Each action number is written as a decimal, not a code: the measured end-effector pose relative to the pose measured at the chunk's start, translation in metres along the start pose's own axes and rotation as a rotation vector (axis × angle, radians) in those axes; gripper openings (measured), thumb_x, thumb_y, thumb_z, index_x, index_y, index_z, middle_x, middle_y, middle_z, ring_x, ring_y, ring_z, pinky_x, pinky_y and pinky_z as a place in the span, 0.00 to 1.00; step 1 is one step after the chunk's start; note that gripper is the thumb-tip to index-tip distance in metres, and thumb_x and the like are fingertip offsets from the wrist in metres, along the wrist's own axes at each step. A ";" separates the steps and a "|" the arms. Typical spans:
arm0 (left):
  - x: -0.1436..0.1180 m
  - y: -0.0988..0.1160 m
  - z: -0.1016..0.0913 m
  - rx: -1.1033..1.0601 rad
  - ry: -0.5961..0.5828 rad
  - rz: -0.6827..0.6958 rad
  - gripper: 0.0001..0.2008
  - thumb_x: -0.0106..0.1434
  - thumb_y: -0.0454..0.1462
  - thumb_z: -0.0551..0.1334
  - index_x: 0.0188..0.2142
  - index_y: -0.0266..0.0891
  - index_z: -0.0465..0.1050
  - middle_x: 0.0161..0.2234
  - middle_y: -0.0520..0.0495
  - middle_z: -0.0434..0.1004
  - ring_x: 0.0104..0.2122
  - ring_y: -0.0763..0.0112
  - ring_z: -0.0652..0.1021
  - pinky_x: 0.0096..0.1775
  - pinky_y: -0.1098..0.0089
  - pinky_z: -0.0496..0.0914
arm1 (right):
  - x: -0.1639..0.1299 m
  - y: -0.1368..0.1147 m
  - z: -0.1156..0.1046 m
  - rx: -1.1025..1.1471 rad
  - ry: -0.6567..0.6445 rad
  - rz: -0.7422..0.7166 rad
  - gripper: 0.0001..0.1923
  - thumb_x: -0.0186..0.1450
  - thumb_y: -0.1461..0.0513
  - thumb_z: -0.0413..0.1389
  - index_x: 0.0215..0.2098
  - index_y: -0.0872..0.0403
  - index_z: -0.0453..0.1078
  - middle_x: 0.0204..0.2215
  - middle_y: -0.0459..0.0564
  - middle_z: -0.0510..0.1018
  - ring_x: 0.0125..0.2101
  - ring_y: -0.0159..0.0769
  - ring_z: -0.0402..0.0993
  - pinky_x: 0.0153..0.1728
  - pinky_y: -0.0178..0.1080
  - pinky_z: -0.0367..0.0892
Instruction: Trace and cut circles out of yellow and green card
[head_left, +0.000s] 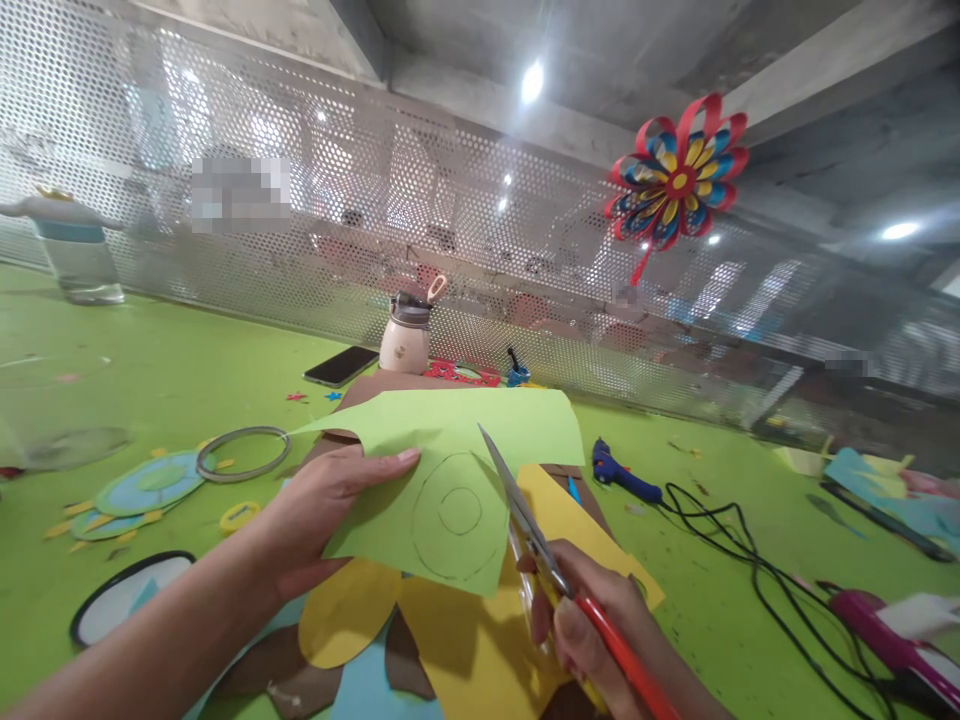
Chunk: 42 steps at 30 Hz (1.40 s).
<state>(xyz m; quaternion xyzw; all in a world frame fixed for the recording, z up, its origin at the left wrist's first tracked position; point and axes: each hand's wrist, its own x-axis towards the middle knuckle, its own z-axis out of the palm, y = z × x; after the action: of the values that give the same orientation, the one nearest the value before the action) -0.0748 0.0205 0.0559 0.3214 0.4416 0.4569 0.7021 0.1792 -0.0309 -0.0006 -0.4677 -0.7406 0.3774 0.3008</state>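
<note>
A sheet of light green paper (465, 430) is pinched in my left hand (322, 510), its thumb lying on top. Two rings, one inside the other, are drawn on the sheet (459, 545). My right hand (600, 620) grips scissors (536, 530) with red and yellow handles. The blades are spread at the sheet's right edge, one above the paper and one lower down. Under the sheet lie yellow paper (465, 650), a yellow rounded piece (349, 610), brown paper (277, 670) and light blue paper (375, 690).
A blue glue gun (626, 473) with a black cord lies at right, near a magenta tool (892, 640). At left are a metal ring (244, 455), paper discs (154, 485) and a clear cup (64, 420). Behind stand a phone (342, 366), a bottle (405, 335) and a perforated screen (487, 230).
</note>
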 end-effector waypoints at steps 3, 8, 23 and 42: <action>-0.003 0.001 0.001 -0.001 -0.010 -0.003 0.11 0.59 0.33 0.65 0.42 0.30 0.76 0.27 0.42 0.84 0.26 0.61 0.83 0.29 0.67 0.78 | 0.000 -0.001 -0.001 0.027 -0.020 0.022 0.29 0.65 0.39 0.46 0.47 0.53 0.66 0.26 0.47 0.70 0.20 0.29 0.63 0.20 0.32 0.59; -0.003 0.003 0.002 0.013 -0.010 -0.007 0.11 0.61 0.32 0.64 0.43 0.27 0.75 0.27 0.43 0.84 0.25 0.63 0.83 0.29 0.68 0.78 | -0.001 0.001 -0.001 0.047 -0.017 0.026 0.31 0.65 0.39 0.47 0.51 0.54 0.65 0.25 0.47 0.71 0.20 0.29 0.62 0.20 0.32 0.59; 0.006 -0.001 -0.007 -0.034 -0.044 -0.012 0.04 0.56 0.33 0.67 0.30 0.31 0.77 0.26 0.41 0.83 0.24 0.60 0.83 0.26 0.67 0.78 | -0.002 0.011 0.001 0.078 -0.007 0.041 0.32 0.64 0.39 0.49 0.53 0.53 0.65 0.24 0.46 0.71 0.19 0.29 0.63 0.19 0.31 0.59; 0.008 0.000 -0.009 -0.009 -0.026 -0.008 0.05 0.52 0.32 0.69 0.28 0.30 0.78 0.25 0.40 0.83 0.23 0.61 0.82 0.25 0.68 0.78 | -0.003 0.011 0.001 0.038 -0.010 0.075 0.35 0.63 0.37 0.48 0.53 0.55 0.65 0.23 0.46 0.71 0.18 0.28 0.63 0.18 0.31 0.58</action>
<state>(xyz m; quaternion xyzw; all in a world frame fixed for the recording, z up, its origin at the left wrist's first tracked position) -0.0819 0.0284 0.0497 0.3223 0.4318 0.4519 0.7110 0.1846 -0.0306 -0.0112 -0.4872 -0.7167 0.4048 0.2917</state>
